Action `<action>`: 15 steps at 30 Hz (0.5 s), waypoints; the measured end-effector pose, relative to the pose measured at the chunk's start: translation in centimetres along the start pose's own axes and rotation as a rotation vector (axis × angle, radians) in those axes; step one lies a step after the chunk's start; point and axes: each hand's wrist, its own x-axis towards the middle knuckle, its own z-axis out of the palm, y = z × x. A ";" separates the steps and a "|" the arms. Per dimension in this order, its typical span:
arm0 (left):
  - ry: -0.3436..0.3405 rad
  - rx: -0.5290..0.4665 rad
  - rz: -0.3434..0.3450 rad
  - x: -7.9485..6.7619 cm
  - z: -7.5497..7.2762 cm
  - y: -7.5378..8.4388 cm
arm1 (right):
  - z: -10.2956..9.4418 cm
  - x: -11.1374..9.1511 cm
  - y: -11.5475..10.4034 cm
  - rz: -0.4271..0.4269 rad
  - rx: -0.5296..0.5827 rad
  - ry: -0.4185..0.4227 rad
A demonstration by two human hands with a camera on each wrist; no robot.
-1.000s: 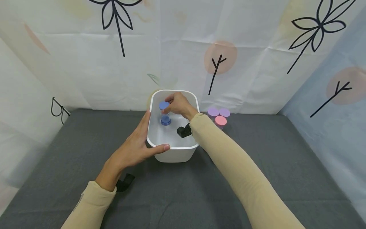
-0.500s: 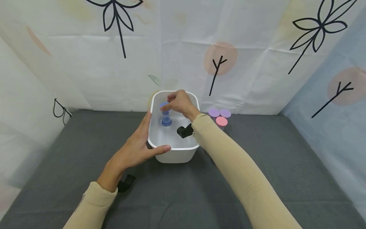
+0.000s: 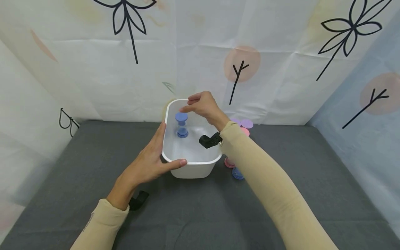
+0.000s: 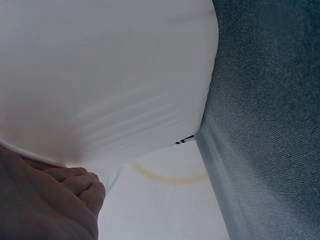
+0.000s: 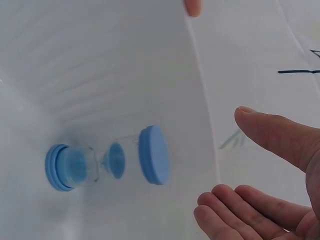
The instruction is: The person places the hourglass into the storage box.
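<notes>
Inside the white bin [image 3: 190, 171], an hourglass with blue caps and blue sand [image 3: 182, 125] stands upright near the left wall. My right hand [image 3: 204, 107] hovers above it at the bin's far side, holding nothing. The right wrist view shows a gap between the thumb and fingers of that hand and the hourglass's blue cap [image 5: 156, 155]. My left hand [image 3: 147, 158] rests against the bin's near left corner, its fingers along the outer left side and its thumb across the front rim. Those fingers [image 4: 75, 182] touch the outer wall below the rim in the left wrist view.
Right of the bin, two purple caps [image 3: 247, 123] and a pink cap [image 3: 245, 131] show partly behind my right sleeve. Nearer, a red-pink base [image 3: 229, 163] and a blue base [image 3: 238, 173] stick out from under it. A patterned cloth wall [image 3: 200, 62] backs the grey-covered table [image 3: 187, 215].
My right hand has let go of the hourglass and moved up and to the right, leaving it standing in the bin. The left hand has stayed at the bin.
</notes>
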 end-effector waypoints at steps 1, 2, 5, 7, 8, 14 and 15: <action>-0.001 -0.002 0.001 0.0 0.0 0.0 | -0.2 -0.1 -0.1 -0.010 0.008 -0.006; 0.000 -0.003 0.001 0.0 0.0 0.0 | -0.4 -0.3 -0.3 -0.019 0.021 -0.013; 0.002 -0.012 0.008 0.0 0.0 0.0 | -0.9 -0.8 -0.6 -0.050 0.048 -0.033; 0.003 -0.015 0.012 0.0 0.0 -0.1 | -1.4 -1.3 -0.8 -0.073 0.063 -0.047; 0.003 -0.016 0.013 0.0 0.0 -0.1 | -1.6 -1.7 -0.9 -0.083 0.073 -0.051; 0.005 -0.018 0.023 0.0 0.1 -0.2 | -3.2 -3.6 -1.0 -0.156 0.154 -0.080; 0.007 -0.017 0.026 0.0 0.0 -0.2 | -3.6 -3.9 -0.9 -0.167 0.163 -0.085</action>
